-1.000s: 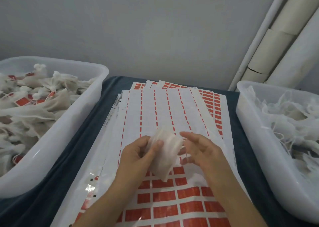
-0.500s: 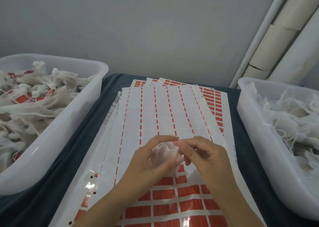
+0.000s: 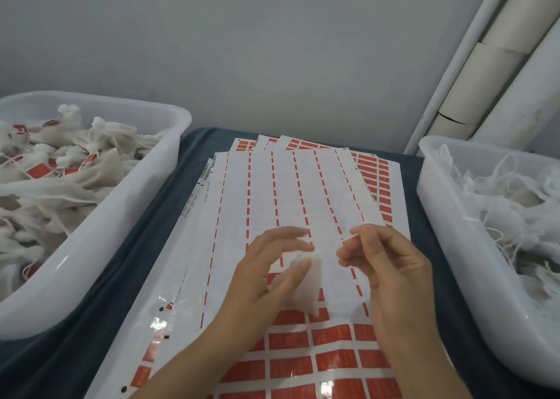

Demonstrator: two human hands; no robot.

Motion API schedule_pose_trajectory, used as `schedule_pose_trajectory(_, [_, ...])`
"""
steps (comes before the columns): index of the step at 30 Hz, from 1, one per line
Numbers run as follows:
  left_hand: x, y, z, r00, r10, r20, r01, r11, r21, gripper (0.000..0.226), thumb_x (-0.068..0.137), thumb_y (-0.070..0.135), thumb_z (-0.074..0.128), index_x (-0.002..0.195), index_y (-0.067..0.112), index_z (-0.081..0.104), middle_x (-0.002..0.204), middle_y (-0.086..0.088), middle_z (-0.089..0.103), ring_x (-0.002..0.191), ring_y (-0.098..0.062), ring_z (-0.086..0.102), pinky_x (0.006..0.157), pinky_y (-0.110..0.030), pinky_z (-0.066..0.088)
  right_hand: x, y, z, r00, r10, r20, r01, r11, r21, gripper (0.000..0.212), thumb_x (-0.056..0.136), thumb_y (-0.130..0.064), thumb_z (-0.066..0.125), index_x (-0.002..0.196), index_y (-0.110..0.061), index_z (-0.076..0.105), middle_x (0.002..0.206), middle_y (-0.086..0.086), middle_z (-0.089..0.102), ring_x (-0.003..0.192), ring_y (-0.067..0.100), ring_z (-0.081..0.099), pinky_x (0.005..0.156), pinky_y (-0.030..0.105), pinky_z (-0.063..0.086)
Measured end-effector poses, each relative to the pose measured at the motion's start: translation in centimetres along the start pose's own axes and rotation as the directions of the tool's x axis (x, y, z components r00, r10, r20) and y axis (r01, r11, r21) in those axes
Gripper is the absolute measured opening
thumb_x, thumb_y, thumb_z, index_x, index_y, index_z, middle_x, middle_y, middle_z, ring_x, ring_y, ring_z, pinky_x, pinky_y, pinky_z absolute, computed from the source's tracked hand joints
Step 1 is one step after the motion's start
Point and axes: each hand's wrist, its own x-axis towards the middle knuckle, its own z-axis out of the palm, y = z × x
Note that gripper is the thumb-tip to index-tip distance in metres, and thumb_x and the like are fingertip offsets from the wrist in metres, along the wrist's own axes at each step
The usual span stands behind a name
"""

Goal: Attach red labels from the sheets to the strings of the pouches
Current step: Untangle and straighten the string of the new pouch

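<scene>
Two white plastic bins [image 3: 91,247] flank the fanned red-and-white label sheets [image 3: 272,192], with dark cloth strips showing between. Over the sheets, left hand [image 3: 266,280] pinches a white mesh pouch [image 3: 306,283], long axis vertical, tip down. Right hand [image 3: 385,265], now drawn apart from the left, pinches its white string [image 3: 350,237].

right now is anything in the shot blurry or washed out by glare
Head view: the left hand and the pouch it holds are smeared by motion blur; glare glints on the glossy label sheet near its left edge; wide-angle bending curves the tub rims.
</scene>
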Motion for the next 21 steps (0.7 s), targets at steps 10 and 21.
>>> schedule_pose_trajectory(10, [0.3,0.2,-1.0,0.757,-0.373,0.536,0.622,0.664,-0.416,0.065,0.083,0.063,0.027,0.102,0.020,0.072,0.069,-0.003,0.069,0.044,-0.006,0.053,0.042,-0.016,0.040,-1.2,-0.9,0.9,0.931,-0.072,0.359,0.065,0.997,0.032,0.015,0.084,-0.032,0.057,0.079,-0.037,0.071,0.077,-0.010,0.073,0.076,0.010,0.070,0.068,0.011,0.051])
schedule_pose_trajectory(21, [0.6,-0.2,-2.9,0.779,-0.297,0.552,0.626,0.319,-0.712,0.034,0.086,0.041,0.047,0.066,0.015,0.057,0.053,0.002,0.040,0.037,-0.006,0.033,0.034,-0.013,0.032,-1.1,0.4,1.3,0.967,-0.039,0.254,0.112,0.954,-0.280,0.013,0.070,-0.047,0.055,0.073,-0.039,0.065,0.073,-0.026,0.068,0.080,-0.007,0.063,0.070,0.000,0.043])
